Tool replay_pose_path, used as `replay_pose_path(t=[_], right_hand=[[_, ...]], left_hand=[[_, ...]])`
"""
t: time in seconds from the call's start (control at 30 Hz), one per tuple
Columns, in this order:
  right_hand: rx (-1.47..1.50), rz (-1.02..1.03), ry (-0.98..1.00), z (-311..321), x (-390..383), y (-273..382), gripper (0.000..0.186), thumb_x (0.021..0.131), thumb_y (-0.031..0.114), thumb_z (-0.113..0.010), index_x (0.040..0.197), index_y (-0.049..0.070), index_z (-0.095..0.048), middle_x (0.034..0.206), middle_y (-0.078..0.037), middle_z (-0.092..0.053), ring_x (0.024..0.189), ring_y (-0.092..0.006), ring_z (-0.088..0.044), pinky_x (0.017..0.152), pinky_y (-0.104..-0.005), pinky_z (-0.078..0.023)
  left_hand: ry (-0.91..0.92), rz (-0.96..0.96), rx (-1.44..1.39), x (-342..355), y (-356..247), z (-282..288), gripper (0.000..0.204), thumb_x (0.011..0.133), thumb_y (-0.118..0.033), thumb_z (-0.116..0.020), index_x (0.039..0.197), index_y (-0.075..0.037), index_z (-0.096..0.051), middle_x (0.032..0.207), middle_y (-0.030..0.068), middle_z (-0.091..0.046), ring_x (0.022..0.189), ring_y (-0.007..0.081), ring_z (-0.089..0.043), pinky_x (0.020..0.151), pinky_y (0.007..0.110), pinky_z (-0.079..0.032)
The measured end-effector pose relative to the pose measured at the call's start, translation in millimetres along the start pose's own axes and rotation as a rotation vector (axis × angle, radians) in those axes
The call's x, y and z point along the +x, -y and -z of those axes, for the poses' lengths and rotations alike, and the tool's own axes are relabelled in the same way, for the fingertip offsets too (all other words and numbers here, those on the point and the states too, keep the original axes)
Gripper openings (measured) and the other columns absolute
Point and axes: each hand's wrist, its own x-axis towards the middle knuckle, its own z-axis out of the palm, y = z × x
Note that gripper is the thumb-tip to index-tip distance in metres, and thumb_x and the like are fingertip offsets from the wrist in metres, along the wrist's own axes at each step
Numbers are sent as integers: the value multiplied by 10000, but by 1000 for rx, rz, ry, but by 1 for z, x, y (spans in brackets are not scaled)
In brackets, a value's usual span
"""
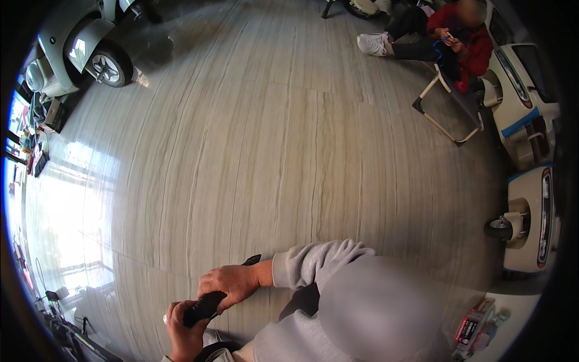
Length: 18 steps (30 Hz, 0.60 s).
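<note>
Grey sleeve (301,263), 1, leading to right hand (229,285), fingers bent against 1 black oblong object (205,309), its other end clasped in left hand's (183,335) curled fingers, streaked floor (289,151) beyond the fingertips.

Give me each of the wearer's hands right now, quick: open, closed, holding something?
Left hand: closed, holding the lower end of a black object.
Right hand: closed, gripping the same object farther up.
</note>
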Motion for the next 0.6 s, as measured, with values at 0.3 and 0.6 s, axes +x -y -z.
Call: replay_pose_path(t=[0.3, 0.6], right_hand=[[82, -110, -108, 8, -1, -6, 383, 856, 300, -741, 1107, 28, -643, 1001, -161, -642, 921, -339, -614, 830, -414, -495], [236, -282, -207, 20, 7, 4, 188, 942, 156, -647, 1084, 40, -685, 1021, -88, -657, 965, -193, -618, 869, -324, -494]], left_hand=[[-29, 97, -104, 12, 22, 2, 412, 683, -97, -830, 1043, -21, -644, 943, 115, -603, 884, 247, -577, 794, 356, -466], [-24, 83, -151, 24, 21, 7, 515, 700, -81, -836, 1168, -30, -627, 1085, 86, -629, 1050, 244, -589, 939, 352, -459]])
